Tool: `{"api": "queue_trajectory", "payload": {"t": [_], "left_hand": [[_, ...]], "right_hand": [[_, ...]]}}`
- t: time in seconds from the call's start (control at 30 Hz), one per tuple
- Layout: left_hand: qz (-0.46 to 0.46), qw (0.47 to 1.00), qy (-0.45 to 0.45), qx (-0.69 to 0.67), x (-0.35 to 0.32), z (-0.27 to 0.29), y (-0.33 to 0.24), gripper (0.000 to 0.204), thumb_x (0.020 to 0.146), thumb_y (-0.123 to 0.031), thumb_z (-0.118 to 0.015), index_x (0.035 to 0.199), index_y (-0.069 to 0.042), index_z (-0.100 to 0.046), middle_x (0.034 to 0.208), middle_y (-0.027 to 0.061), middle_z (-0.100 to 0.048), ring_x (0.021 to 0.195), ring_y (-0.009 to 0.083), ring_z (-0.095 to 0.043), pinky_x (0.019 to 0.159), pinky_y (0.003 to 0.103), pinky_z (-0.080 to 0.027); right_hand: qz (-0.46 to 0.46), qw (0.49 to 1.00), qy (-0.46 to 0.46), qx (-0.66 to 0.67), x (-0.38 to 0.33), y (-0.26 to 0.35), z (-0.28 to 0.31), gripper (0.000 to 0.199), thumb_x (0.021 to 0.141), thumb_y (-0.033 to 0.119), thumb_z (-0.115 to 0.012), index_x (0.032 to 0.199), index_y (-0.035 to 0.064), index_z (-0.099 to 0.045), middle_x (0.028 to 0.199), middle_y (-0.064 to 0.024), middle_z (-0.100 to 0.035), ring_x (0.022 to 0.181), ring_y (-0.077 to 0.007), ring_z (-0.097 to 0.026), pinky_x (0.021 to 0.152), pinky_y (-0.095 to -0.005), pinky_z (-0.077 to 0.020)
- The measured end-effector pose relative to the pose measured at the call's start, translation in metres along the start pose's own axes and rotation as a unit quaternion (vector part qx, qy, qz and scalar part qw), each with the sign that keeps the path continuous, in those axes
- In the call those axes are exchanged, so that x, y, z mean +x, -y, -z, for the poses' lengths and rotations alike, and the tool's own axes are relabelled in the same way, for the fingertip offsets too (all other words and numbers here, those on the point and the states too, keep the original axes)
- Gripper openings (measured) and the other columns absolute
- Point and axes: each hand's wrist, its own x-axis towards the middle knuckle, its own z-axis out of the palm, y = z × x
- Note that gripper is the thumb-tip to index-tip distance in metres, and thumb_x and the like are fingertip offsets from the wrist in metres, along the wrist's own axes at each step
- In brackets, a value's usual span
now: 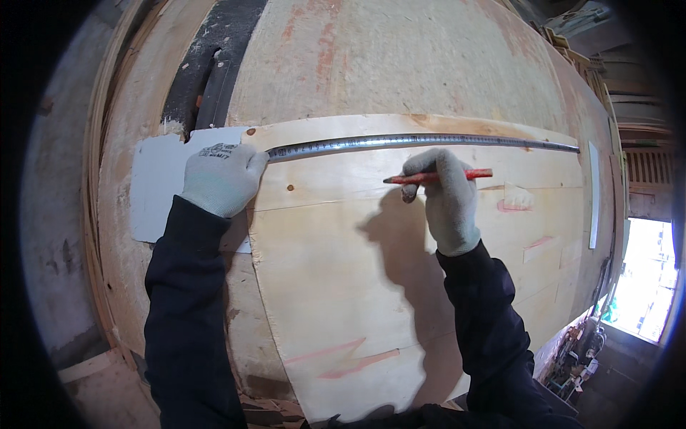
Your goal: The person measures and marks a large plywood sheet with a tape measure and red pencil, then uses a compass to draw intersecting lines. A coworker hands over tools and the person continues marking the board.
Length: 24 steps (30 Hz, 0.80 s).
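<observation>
A pale wooden board [336,264] lies in front of me. Across its far part runs a metal tape measure [371,141], stretched nearly straight from left to right. My left hand [223,179], in a light grey glove, is closed on the tape's left end at the board's left edge; whatever sits inside the fist is hidden. My gloved right hand [450,200] grips a red pencil [479,173] between thumb and fingers. The pencil's dark tip points left. This hand hovers over the board, just on the near side of the tape, and casts a shadow on the wood.
The board rests on a large worn wooden table [407,64]. A white sheet [153,186] lies under my left hand. Beyond it, a dark slotted strip [221,71] is set into the tabletop. A thin white strip [594,193] lies at the right. Cluttered tools [582,354] stand at lower right.
</observation>
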Motion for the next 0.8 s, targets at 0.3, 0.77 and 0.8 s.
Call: {"api": "queue_trajectory", "payload": {"t": [0.3, 0.77, 0.8], "left_hand": [[-0.02, 0.998, 0.047, 0.037, 0.004, 0.009, -0.001, 0.014, 0.092, -0.021, -0.059, 0.089, -0.015, -0.07, 0.077, 0.0041, -0.065, 0.07, 0.0247, -0.067, 0.06, 0.041, -0.053], [-0.046, 0.992, 0.103, 0.056, 0.007, 0.011, 0.003, 0.013, 0.087, -0.017, -0.059, 0.096, -0.013, -0.068, 0.085, 0.0057, -0.066, 0.076, 0.0278, -0.067, 0.062, 0.041, -0.053], [-0.05, 0.992, 0.105, 0.056, 0.006, 0.011, 0.003, 0.014, 0.086, -0.017, -0.059, 0.096, -0.013, -0.067, 0.085, 0.0054, -0.066, 0.075, 0.0275, -0.067, 0.061, 0.041, -0.053]], "right_hand": [[-0.072, 0.996, -0.013, -0.05, -0.008, -0.009, 0.008, 0.032, 0.101, 0.02, -0.048, 0.094, -0.0063, -0.066, 0.08, -0.0127, -0.066, 0.072, -0.0176, -0.062, 0.071, -0.0295, -0.0501], [-0.037, 0.993, 0.055, -0.101, 0.063, -0.017, -0.059, 0.023, 0.09, 0.017, -0.062, 0.085, -0.0028, -0.072, 0.076, -0.0063, -0.07, 0.071, -0.0095, -0.063, 0.067, -0.024, -0.0499], [-0.04, 0.991, 0.061, -0.111, 0.065, -0.019, -0.062, 0.023, 0.09, 0.017, -0.062, 0.085, -0.0027, -0.072, 0.077, -0.0065, -0.071, 0.071, -0.0095, -0.063, 0.067, -0.0239, -0.0499]]}}
